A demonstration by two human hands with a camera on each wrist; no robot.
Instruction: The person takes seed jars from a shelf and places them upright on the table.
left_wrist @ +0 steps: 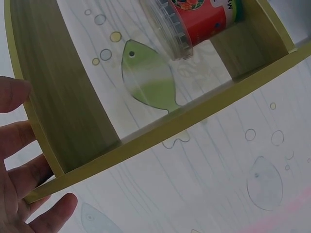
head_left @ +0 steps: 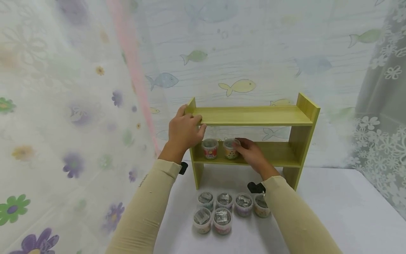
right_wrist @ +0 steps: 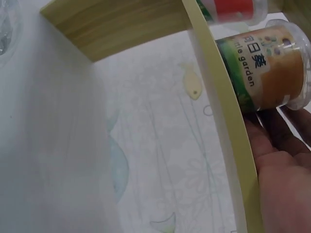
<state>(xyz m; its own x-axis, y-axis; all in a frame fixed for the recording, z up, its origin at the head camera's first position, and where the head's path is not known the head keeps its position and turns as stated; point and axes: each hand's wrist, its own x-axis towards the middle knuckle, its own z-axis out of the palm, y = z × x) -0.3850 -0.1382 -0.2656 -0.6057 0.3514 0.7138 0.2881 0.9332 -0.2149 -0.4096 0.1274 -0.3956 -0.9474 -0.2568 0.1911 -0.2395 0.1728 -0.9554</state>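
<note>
A small yellow-green wooden shelf (head_left: 253, 115) stands on the table. My left hand (head_left: 186, 128) grips its upper left corner, fingers over the top board and thumb below its front edge; in the left wrist view the fingers (left_wrist: 22, 177) lie about the board's end. On the middle board, my right hand (head_left: 252, 153) holds a clear-lidded plastic cup with an orange label (head_left: 231, 150) by its right side. That label reads "little garden" in the right wrist view, where the fingers (right_wrist: 279, 141) reach behind the cup. A red-labelled cup (head_left: 210, 150) stands just left of it.
Several similar lidded cups with silvery packets inside, such as a front one (head_left: 222, 220), stand in two rows on the white tabletop (head_left: 342, 208) before the shelf. Thin curtains printed with fish and flowers (head_left: 73, 165) hang behind and at the left.
</note>
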